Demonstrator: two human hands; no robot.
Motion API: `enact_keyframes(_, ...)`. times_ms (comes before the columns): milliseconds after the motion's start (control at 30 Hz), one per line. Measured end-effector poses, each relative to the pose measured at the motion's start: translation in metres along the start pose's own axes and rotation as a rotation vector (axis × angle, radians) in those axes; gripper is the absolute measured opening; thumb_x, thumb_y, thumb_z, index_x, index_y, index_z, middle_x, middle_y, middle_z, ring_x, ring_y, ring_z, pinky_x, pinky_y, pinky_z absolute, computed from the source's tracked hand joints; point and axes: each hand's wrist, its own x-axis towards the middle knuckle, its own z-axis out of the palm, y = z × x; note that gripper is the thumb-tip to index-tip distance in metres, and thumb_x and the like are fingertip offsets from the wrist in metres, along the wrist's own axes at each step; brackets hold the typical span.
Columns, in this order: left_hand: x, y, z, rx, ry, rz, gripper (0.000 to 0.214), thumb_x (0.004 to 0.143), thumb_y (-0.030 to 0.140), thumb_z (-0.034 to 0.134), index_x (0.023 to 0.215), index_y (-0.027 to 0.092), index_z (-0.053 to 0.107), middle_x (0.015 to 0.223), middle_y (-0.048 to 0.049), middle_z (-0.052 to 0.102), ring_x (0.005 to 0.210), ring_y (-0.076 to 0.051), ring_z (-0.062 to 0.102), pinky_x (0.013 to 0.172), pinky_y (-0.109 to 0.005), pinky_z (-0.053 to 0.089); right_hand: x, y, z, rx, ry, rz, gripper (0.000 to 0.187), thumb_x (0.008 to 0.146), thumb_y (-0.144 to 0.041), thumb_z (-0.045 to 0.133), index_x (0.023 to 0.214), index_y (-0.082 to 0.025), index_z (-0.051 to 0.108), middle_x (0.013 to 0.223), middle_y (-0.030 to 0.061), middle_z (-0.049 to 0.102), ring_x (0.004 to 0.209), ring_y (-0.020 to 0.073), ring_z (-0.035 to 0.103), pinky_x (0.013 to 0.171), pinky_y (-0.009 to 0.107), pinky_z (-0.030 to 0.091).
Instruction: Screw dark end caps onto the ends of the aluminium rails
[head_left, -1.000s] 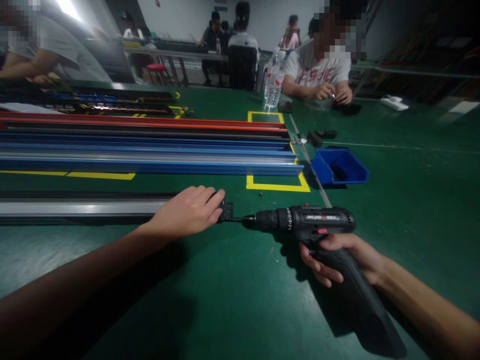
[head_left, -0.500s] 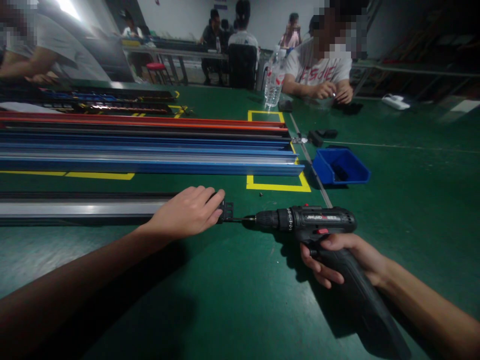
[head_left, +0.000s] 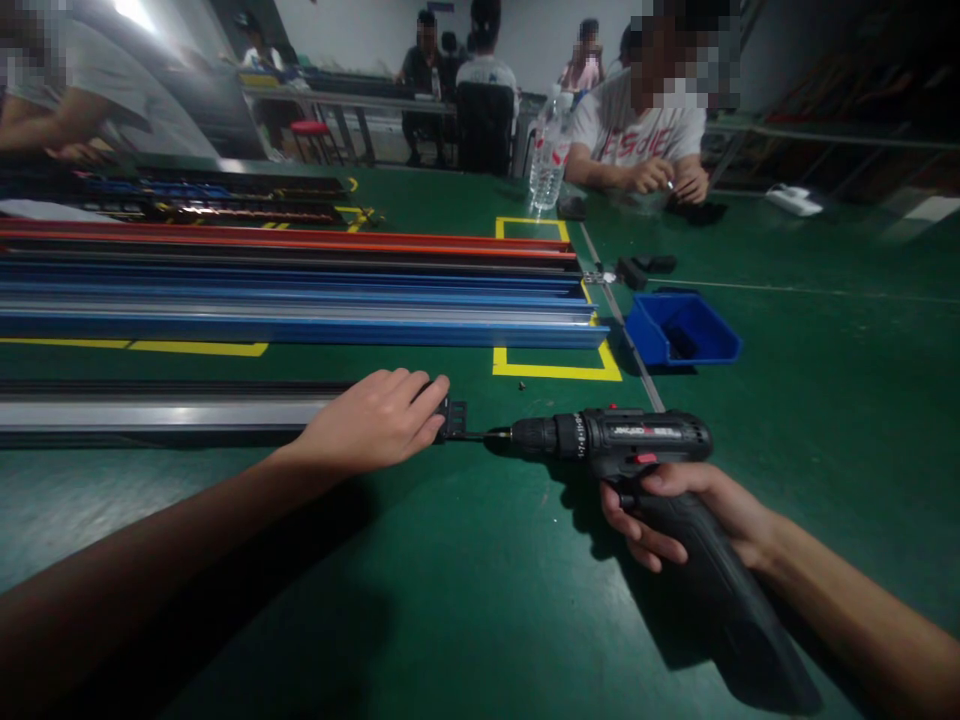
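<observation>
On green tabletop [head_left: 480,580], hands [head_left: 375,425] [head_left: 739,520] clasp a silver rail's [head_left: 172,413] black end [head_left: 450,418] and black drill [head_left: 637,432].

This looks like a workshop, most likely a small assembly room. A broad green-topped counter [head_left: 840,420] is marked out with yellow tape outlines [head_left: 555,373] and carries long blue metal channel rails [head_left: 375,328] laid side by side with an orange-red metal rail [head_left: 300,238]. A black pistol-shaped cordless drill [head_left: 649,432] and an open blue plastic parts bin [head_left: 643,330] add to the workshop look. Across the counter sits a co-worker in a white T-shirt with red lettering [head_left: 637,140]; behind, more people sit around another long counter, near a red round-topped stool [head_left: 310,128].
</observation>
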Motion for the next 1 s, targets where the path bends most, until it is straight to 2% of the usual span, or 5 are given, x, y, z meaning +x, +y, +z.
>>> enact_keyframes(400,0.0002,-0.0003,0.0004,-0.007,-0.01,-0.011,0.047,0.104,0.03,0.037,0.138,0.005,0.057,0.119,-0.0212,0.069,0.1,-0.031,0.068,0.084,-0.045,0.056,0.0008,0.0019,-0.0005,0.013,-0.017,-0.024,0.037,0.091,-0.034,0.058,0.11,-0.005,0.071,0.088,0.0101,0.068,0.054,0.0094,0.06,0.069,0.029,0.057)
enact_keyframes(667,0.001,0.001,-0.0027,0.019,-0.062,-0.022,0.049,0.105,0.031,0.031,0.139,0.005,0.055,0.12,-0.0202,0.068,0.103,-0.031,0.066,0.086,-0.044,0.055,0.0007,0.0018,-0.0011,0.063,-0.016,-0.005,0.037,0.092,-0.034,0.058,0.11,-0.004,0.07,0.088,0.0109,0.067,0.054,0.0099,0.061,0.07,0.029,0.058)
enact_keyframes(1000,0.0003,0.0004,-0.0005,0.002,-0.027,-0.012,0.049,0.105,0.031,0.032,0.137,0.004,0.056,0.119,-0.0217,0.068,0.101,-0.031,0.067,0.084,-0.045,0.056,0.0008,0.0013,0.0004,0.054,-0.001,-0.005,0.038,0.092,-0.035,0.058,0.109,-0.004,0.071,0.087,0.0105,0.068,0.054,0.01,0.062,0.07,0.029,0.057)
